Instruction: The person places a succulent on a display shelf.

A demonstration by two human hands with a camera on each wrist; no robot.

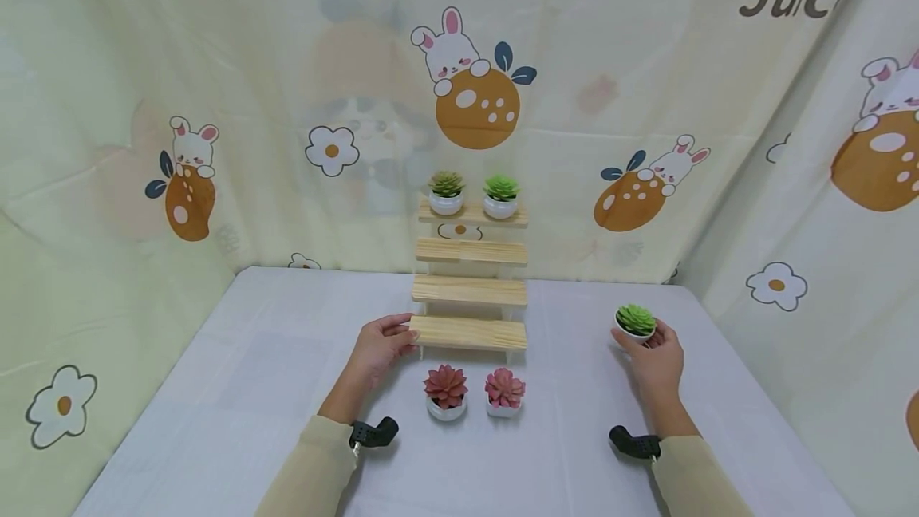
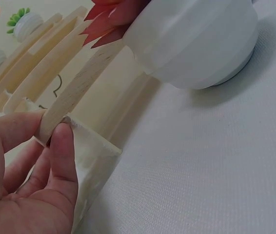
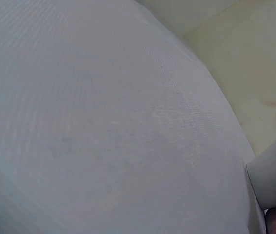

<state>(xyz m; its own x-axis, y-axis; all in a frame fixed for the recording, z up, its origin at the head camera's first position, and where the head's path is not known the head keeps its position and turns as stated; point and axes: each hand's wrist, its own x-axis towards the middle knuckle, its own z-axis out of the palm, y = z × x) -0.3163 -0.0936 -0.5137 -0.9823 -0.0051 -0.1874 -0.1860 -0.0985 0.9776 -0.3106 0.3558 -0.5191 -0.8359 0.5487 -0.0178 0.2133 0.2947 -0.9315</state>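
Observation:
My left hand (image 1: 380, 348) pinches the left end of the lowest board of a tiered wooden shelf (image 1: 470, 291); in the left wrist view the thumb and fingers (image 2: 62, 156) grip the board's corner (image 2: 55, 119). Off to the right, my right hand (image 1: 656, 357) holds a green potted succulent (image 1: 636, 319) by its white pot, which shows at the edge of the right wrist view as a white pot (image 3: 273, 174). Whether that pot touches the table I cannot tell. Two more potted succulents, one dark green (image 1: 447, 191) and one bright green (image 1: 501, 195), stand on the top board.
In front of the shelf stand a dark red succulent (image 1: 446, 392) and a pink succulent (image 1: 505, 392), both in white pots. A white cloth covers the table (image 1: 287, 389). Behind hangs a cream curtain (image 1: 273, 62) printed with rabbits and flowers; another curtain side (image 1: 826, 230) closes the right.

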